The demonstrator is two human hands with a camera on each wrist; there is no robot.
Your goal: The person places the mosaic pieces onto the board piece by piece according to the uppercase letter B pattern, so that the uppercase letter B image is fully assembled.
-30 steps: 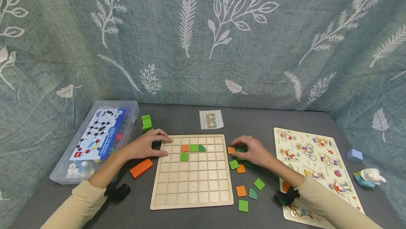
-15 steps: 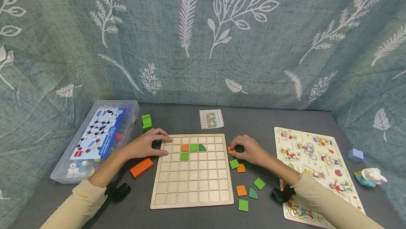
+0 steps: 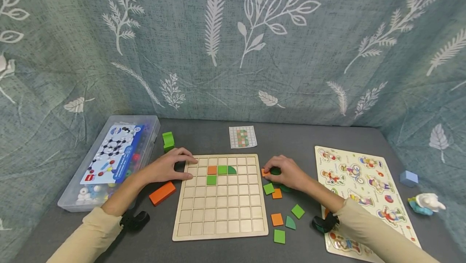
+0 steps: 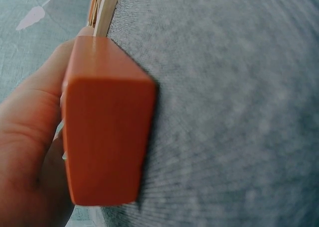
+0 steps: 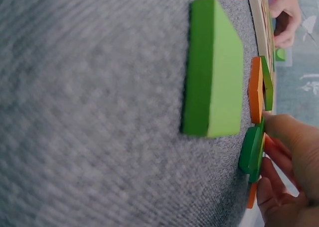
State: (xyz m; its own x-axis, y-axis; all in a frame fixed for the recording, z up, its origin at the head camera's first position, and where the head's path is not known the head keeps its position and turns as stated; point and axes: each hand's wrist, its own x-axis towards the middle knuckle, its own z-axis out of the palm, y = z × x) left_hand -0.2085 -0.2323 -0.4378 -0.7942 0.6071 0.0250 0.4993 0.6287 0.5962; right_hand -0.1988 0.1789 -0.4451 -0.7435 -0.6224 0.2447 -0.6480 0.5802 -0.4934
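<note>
Right hand [image 3: 287, 172] pinches dark green piece [image 3: 275, 171] beside board edge [image 3: 259, 192].

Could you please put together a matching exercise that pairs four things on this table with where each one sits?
Things:
1. orange block
2. pattern card
3. blue cube
4. clear plastic box

Places:
A. at the table's far right, beyond the picture puzzle
B. at the table's far left
C. behind the wooden grid board, near the cloth backdrop
D. just left of the grid board, by the left hand

Pairs: 1-D, 2-C, 3-A, 4-B
</note>
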